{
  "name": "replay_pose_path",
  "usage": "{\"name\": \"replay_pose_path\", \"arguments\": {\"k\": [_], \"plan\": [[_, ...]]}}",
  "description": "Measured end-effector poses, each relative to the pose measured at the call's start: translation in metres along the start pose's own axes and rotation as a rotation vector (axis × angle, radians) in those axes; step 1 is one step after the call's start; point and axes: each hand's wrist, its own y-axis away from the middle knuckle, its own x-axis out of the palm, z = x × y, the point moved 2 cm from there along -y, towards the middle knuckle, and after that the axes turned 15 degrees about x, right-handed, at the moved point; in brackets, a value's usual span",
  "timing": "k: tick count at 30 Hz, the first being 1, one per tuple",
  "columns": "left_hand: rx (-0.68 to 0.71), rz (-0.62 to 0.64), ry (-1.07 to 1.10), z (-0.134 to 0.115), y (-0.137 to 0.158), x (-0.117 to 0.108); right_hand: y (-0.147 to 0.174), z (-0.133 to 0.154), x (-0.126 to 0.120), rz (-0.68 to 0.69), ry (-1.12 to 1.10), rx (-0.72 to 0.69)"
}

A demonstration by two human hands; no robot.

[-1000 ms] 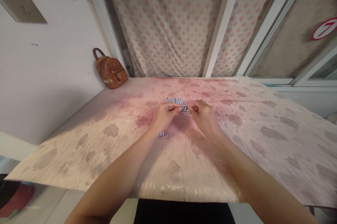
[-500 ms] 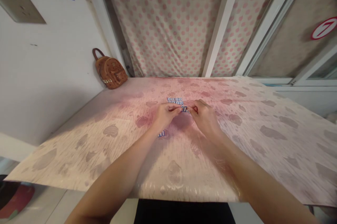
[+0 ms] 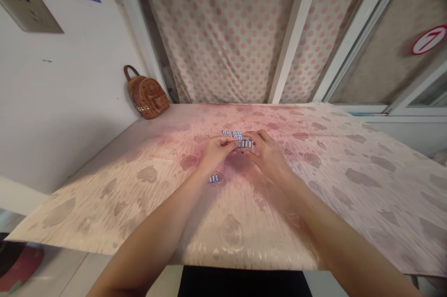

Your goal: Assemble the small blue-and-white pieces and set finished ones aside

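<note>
A short strip of white rectangles with blue borders [image 3: 246, 144], perhaps a sheet of small labels, is held up over the table. My left hand [image 3: 219, 149] pinches its left end between thumb and fingers. Around the right end, my right hand [image 3: 268, 151] has its thumb below and forefinger above, spread apart and seemingly not gripping it. Just behind the hands lie more strips of the same blue and white pattern [image 3: 232, 132], partly covered by the held one. Another similar strip [image 3: 213, 178] rests nearer to me, partly hidden by my left forearm.
The table [image 3: 230, 227] wears a pinkish cover with a leaf print. A small brown backpack [image 3: 149, 96] leans against the wall at the back left. Behind the table hang a polka-dot curtain [image 3: 223, 31] and white-framed panels. A socket [image 3: 33, 8] is on the left wall.
My right hand's thumb and forefinger have parted from their pinch on the strip, uncovering its right end. My left hand keeps its hold, nearly in place.
</note>
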Motion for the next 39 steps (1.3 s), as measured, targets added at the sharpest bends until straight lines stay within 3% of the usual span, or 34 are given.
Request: {"name": "replay_pose_path", "arguments": {"k": [11, 19, 36, 39], "plan": [[-0.058, -0.007, 0.058, 0.001, 0.0, -0.001, -0.001, 0.0, 0.0, -0.009, -0.132, 0.076], [-0.068, -0.023, 0.066, 0.0, 0.001, 0.0, -0.001, -0.006, 0.004, 0.062, -0.384, 0.292], [-0.005, -0.026, 0.028, 0.002, -0.001, -0.001, 0.002, -0.008, 0.018, 0.052, -0.594, 0.367], [0.056, -0.115, -0.042, -0.001, -0.007, -0.013, 0.005, -0.007, 0.028, 0.088, -0.612, 0.369]]}}
